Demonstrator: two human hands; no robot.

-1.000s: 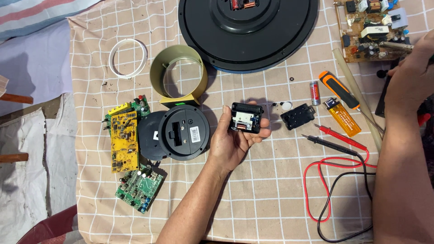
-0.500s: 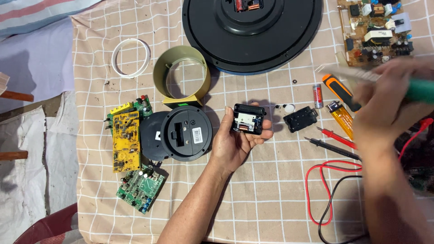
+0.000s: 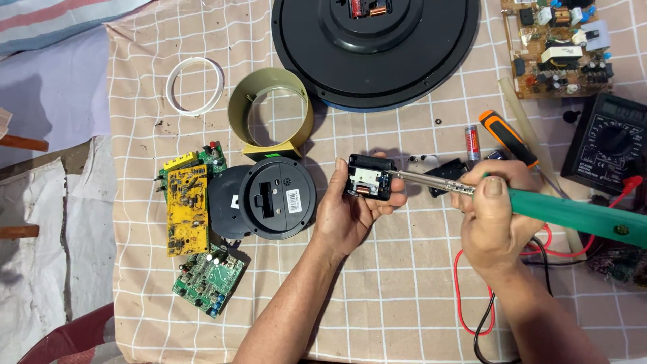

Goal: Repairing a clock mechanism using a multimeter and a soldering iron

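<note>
Firmly, the left hand (image 3: 350, 212) grips a small black module (image 3: 369, 178); the right hand (image 3: 492, 216) clasps a green-handled soldering iron (image 3: 573, 214), tip touching it.

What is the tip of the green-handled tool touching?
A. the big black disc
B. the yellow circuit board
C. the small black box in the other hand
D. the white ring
C: the right hand holds the green-handled tool, and its metal tip reaches the small black box held up in the left hand.
</note>
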